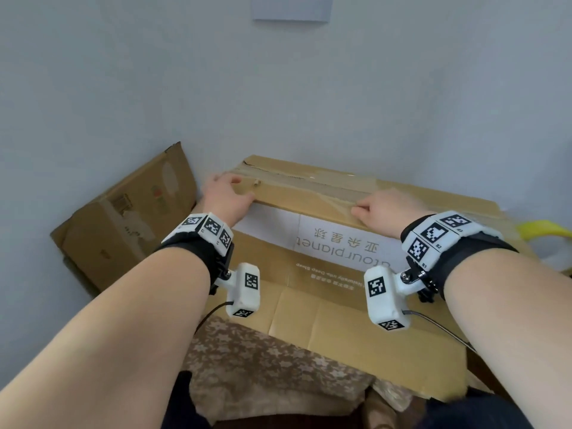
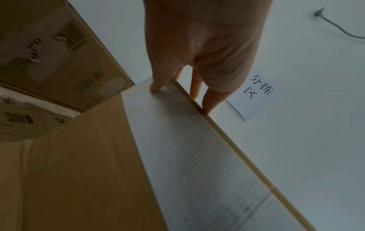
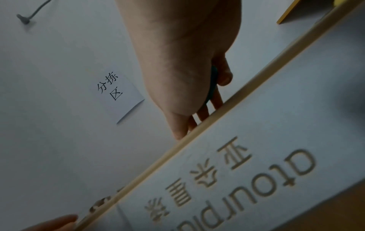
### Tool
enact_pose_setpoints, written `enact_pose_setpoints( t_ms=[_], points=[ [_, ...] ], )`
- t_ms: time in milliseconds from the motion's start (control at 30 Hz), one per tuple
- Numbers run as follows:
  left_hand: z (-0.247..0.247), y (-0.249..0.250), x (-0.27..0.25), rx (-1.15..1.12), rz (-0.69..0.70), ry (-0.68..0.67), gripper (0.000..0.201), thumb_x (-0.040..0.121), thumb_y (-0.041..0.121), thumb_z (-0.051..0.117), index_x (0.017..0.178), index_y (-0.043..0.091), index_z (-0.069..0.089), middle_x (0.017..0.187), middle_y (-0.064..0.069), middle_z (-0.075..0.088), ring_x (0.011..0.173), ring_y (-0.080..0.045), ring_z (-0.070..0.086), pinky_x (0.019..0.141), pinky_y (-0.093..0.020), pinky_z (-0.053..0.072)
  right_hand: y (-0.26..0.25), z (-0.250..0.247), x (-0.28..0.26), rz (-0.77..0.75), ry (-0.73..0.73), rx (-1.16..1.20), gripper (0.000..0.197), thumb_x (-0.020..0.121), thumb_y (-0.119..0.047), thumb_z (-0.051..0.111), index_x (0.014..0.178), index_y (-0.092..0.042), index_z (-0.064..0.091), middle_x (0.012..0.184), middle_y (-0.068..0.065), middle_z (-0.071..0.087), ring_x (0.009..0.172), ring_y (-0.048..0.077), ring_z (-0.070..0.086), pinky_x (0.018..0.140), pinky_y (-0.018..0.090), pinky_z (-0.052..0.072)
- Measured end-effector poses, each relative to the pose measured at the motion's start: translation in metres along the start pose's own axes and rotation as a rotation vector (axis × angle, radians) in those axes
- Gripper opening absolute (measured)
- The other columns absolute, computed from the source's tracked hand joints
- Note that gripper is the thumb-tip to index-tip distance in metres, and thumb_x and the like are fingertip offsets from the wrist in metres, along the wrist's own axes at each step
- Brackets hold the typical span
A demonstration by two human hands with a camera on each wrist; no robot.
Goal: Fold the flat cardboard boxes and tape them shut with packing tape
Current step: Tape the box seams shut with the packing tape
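Support: a low surface covered in brown patterned cloth (image 1: 263, 360), with a pale star-like print.
Directly on it: one large cardboard box (image 1: 356, 342), its printed side facing the person, lettering upside down.
Bare part: the cloth shows only at the near left; the box hides the rest.
Beside it: flattened cartons (image 1: 123, 218) lean on the wall (image 1: 93, 88) to the left; what they stand on cannot be told.

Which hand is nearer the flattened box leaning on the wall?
Left. The left hand grips the big box's top edge right beside the flattened box; the right hand holds that edge farther along.
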State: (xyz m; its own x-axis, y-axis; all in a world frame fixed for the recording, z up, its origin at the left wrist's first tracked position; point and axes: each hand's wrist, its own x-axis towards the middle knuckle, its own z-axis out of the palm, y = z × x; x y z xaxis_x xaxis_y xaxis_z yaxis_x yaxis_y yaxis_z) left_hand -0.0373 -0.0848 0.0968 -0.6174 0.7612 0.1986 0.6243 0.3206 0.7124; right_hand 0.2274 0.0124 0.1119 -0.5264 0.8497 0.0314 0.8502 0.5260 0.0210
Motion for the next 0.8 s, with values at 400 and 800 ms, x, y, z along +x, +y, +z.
enact_pose_setpoints(
  t_ms=[400, 800],
  points=[
    [0.05, 0.04, -0.022, -0.201, -0.356, -0.304, 0.122, 0.062, 0.05, 0.08, 0.149, 0.031, -0.005, 0.142, -0.022, 0.036, 0.112, -0.037, 0.053, 0.091, -0.048, 0.051, 0.046, 0.003, -0.024, 0.18, -0.069, -0.129, 0.069, 0.084, -0.077, 0.028, 0.111, -0.027, 0.067, 0.099, -0.001, 0.065, 0.091, 0.023, 0.061, 0.074, 0.034, 0.053],
    [0.067, 0.058, -0.044, -0.157, 0.012, -0.217, 0.089, 0.082, 0.044, 0.068, 0.152, 0.02, 0.019, 0.152, -0.014, 0.021, 0.131, -0.032, 0.041, 0.106, -0.038, 0.035, 0.063, -0.01, -0.057, 0.112, -0.15, 0.036, 0.087, 0.07, -0.086, 0.043, 0.135, -0.029, 0.053, 0.137, -0.003, 0.055, 0.124, 0.022, 0.051, 0.099, 0.038, 0.045]
  ],
)
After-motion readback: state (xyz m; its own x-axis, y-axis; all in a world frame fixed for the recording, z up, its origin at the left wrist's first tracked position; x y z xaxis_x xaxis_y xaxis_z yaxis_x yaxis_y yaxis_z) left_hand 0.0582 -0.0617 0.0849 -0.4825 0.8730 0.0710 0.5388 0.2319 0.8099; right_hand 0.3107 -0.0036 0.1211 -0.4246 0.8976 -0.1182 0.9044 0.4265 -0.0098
